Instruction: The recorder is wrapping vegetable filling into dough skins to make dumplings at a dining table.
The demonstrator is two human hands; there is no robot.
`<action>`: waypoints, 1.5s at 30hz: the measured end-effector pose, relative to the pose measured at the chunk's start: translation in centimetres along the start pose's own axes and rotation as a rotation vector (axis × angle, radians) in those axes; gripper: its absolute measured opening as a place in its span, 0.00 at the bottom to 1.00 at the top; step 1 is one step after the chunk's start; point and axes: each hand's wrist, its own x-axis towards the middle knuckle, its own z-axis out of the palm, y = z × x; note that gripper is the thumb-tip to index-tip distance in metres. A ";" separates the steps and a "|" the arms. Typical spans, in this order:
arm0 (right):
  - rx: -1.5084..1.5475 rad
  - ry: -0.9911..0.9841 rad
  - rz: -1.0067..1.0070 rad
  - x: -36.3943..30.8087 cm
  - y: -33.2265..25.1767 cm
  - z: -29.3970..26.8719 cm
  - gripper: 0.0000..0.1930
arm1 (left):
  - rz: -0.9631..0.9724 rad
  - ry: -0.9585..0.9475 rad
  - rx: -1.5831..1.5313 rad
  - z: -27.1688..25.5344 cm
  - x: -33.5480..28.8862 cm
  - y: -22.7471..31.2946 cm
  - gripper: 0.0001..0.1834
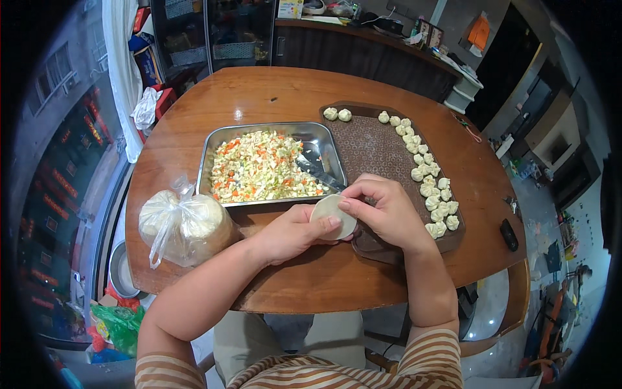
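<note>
A round, pale dough wrapper (329,211) is held between my two hands over the near part of the table. My left hand (295,230) supports it from the left, thumb lying on its face. At its upper right edge, my right hand (379,207) pinches the rim between thumb and fingers. Just beyond is a steel tray (214,152) of chopped vegetable filling (262,165), white, green and orange. A metal utensil (324,175) rests in its right side. To the right, a brown tray (369,142) carries several small pleated dumplings (427,188), mostly along its right edge.
A clear plastic bag of dough (188,223) sits at the left of the wooden table (265,97). Scissors (468,128) and a dark oval object (509,235) lie near the right edge. A chair (515,301) stands at the lower right, a cabinet (363,55) behind.
</note>
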 end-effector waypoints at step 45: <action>-0.016 0.022 -0.011 0.0 -0.3 0.5 0.08 | -0.011 0.037 0.101 0.1 0.0 -0.1 0.20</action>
